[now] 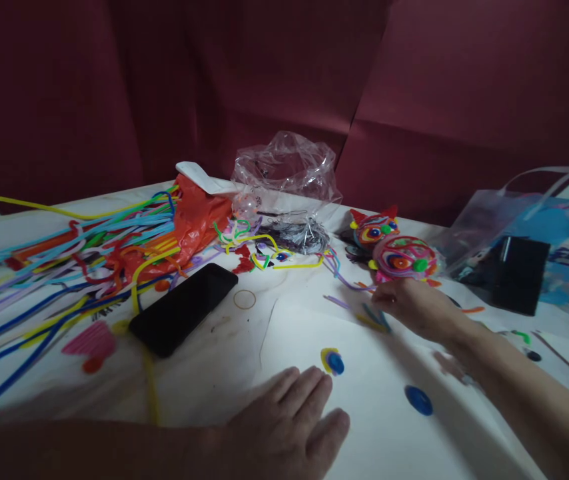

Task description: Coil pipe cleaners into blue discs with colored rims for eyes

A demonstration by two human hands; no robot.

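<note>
My left hand (294, 423) lies flat on a white sheet of paper (309, 333), fingers stretched out, holding nothing. Just beyond its fingertips is a small blue and yellow coil (333, 361). To the right, a plain blue disc (418, 400) rests on the paper. My right hand (404, 303) reaches to the far part of the sheet with its fingers closed; anything in them is hidden. Right behind it sits a pink ball-shaped craft head (404, 257) with an orange and blue eye and a green nose. Short purple and green pipe cleaner pieces (377, 317) lie near its fingers.
A black phone (184, 310) lies left, beside a spread of coloured pipe cleaners (79, 247) and a red plastic bag (197, 217). Clear plastic wrap (287, 167) stands at the back. Another craft head (374, 227) and a dark box (514, 273) are at right.
</note>
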